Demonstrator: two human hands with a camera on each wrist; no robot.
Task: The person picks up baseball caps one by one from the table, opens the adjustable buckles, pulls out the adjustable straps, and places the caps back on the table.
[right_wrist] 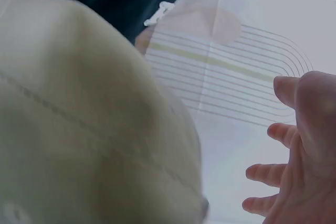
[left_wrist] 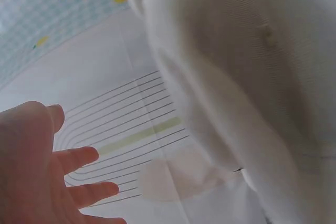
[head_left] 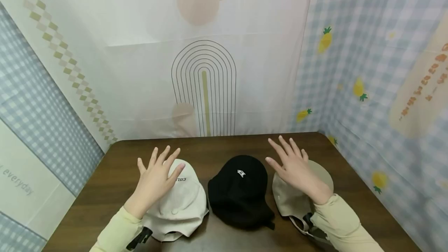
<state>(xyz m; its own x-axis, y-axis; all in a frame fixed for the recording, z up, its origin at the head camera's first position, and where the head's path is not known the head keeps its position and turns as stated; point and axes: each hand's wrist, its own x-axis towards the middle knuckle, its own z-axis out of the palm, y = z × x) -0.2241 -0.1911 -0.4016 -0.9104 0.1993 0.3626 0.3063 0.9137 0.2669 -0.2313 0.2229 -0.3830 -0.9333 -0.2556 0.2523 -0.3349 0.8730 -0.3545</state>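
Three baseball caps lie in a row on the brown wooden table. My left hand (head_left: 155,182) hovers over the white cap (head_left: 187,201), fingers spread and holding nothing; it hides part of the lettering on the crown. In the middle sits the black cap (head_left: 238,193) with a small white emblem, and neither hand is at it. Above the beige cap (head_left: 322,174) is my right hand (head_left: 297,168), its fingers also spread with nothing in them. Both wrist views show the palms from below, the left hand (left_wrist: 31,166) beside white fabric and the right hand (right_wrist: 310,150) beside the beige crown.
The table (head_left: 133,154) ends at a white wall cloth (head_left: 140,88) printed with arches and circles. Blue checked cloth with pineapples (head_left: 325,88) hangs at the right, and more checked cloth (head_left: 42,77) at the left.
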